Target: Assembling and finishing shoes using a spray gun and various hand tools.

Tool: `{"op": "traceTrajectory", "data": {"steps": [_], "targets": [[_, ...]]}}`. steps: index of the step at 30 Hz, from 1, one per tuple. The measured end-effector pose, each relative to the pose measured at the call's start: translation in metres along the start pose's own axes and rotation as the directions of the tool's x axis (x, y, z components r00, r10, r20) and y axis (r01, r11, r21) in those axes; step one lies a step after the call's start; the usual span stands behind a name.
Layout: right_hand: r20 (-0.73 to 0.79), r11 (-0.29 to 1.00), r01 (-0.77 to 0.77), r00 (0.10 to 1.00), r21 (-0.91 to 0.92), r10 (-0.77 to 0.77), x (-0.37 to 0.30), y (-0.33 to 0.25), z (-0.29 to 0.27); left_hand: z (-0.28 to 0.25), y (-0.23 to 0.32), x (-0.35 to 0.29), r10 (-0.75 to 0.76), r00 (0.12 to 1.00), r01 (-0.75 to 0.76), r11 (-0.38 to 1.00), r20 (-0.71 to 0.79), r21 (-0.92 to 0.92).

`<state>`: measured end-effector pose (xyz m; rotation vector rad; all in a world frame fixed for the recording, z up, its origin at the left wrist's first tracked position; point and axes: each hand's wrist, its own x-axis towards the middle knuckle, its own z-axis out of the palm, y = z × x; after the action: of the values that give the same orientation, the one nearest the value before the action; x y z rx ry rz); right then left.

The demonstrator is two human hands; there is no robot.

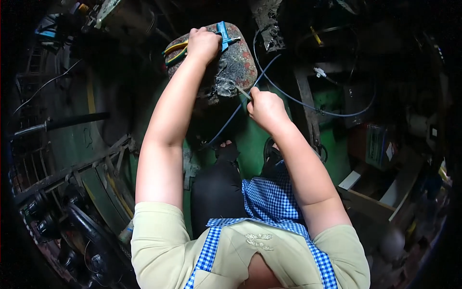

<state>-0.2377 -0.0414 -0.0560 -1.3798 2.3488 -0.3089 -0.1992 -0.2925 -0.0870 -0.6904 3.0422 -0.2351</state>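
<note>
My left hand [203,45] is over the worn, speckled stool top [243,65], its fingers curled down. Whatever they hold, if anything, is hidden beneath the hand. Pliers with yellow and green handles [176,52] stick out on its left, their jaws out of sight. Touching its right side is a blue tool [223,36] with a slim metal part. My right hand [267,107] is closed around a thin, flat, blade-like tool [244,93], whose tip points at the near edge of the stool top. Crumpled clear plastic [225,85] lies at that edge.
A grey-blue cable [226,124] runs past the stool's right side and loops across the green floor [250,159]. Metal racks [53,180] and dark machine parts stand at left. On the right are a wooden frame [370,204] and a white cable connector [319,72].
</note>
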Motion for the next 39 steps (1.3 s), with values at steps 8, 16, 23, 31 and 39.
{"op": "traceTrajectory", "data": {"steps": [8, 16, 23, 31, 39], "targets": [[-0.034, 0.981, -0.073, 0.996, 0.180, 0.080, -0.001, 0.018, -0.023, 0.009, -0.069, 0.019, -0.257, 0.883, 0.418, 0.811, 0.392, -0.409], [-0.177, 0.843, -0.059, 0.967, 0.535, 0.181, 0.010, 0.027, -0.043, 0.022, -0.022, -0.021, -0.274, 0.944, 0.331, 0.771, 0.186, -0.544], [-0.164, 0.544, 0.057, 0.975, 0.837, 0.150, 0.003, 0.039, -0.055, -0.020, -0.031, -0.039, -0.456, 0.886, 0.248, 0.300, 0.090, -0.921], [-0.208, 0.871, 0.079, 0.978, 0.485, 0.027, 0.005, 0.032, -0.050, -0.095, -0.050, -0.115, -0.602, 0.796, -0.292, -0.479, 0.068, -0.828], [-0.372, 0.960, 0.278, 0.893, 0.010, -0.254, 0.049, -0.004, 0.006, -0.143, -0.030, -0.217, -0.726, 0.686, -0.486, -0.421, -0.036, -0.766]]}}
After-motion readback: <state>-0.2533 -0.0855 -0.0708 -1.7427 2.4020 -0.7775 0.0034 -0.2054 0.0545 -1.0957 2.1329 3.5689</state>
